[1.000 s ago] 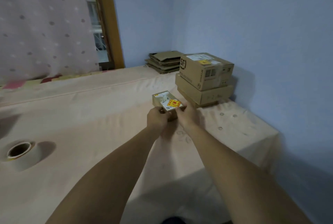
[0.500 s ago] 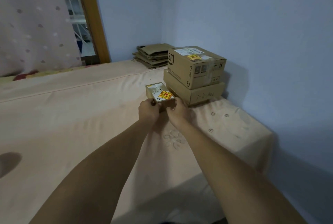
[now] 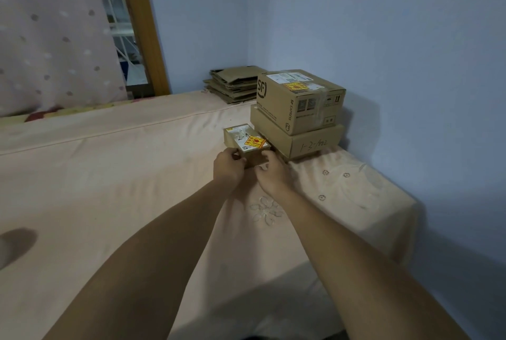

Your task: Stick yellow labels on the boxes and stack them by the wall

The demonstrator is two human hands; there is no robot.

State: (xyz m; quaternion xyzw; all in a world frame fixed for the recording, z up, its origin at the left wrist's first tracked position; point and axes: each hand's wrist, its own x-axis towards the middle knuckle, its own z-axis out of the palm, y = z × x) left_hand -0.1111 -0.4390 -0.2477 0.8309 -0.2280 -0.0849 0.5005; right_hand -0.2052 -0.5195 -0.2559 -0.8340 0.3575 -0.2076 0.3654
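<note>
On the pink-sheeted bed point(image 3: 109, 175) the SF Express box point(image 3: 298, 101), yellow-labelled, sits on a flatter box point(image 3: 295, 139) against the wall; the small box point(image 3: 241, 138), wearing its yellow label point(image 3: 255, 142), lies just beside them, apparently not yet stacked. The left hand point(image 3: 228, 167) and right hand point(image 3: 271, 175) grip its near end; its long axis runs away from the person, angled slightly left.
</note>
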